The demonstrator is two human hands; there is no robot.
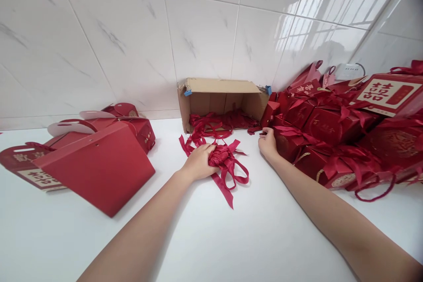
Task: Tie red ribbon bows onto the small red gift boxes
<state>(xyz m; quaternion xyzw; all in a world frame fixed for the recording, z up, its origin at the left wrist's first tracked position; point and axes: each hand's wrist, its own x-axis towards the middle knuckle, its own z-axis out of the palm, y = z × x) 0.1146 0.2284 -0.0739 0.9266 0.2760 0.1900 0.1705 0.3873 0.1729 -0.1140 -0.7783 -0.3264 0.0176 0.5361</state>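
Note:
My left hand (200,161) is closed round the side of a tangled bundle of red ribbon (222,157) on the white table. Loose ribbon ends spread out in front of it and to its right. My right hand (268,143) rests beside the pile of red gift boxes, its fingers pinched at a small dark thing that I cannot make out. Between and behind the hands, an open cardboard box (221,85) lies with its opening toward me. More red ribbon (228,119) lies inside and trails out over its front edge.
Red gift boxes (343,125) with ribbon bows are heaped on the right. Several red boxes with handles (95,163) stand on the left. Blue binder clips (269,90) sit on the cardboard box's corners. A tiled wall (205,31) bounds the table behind.

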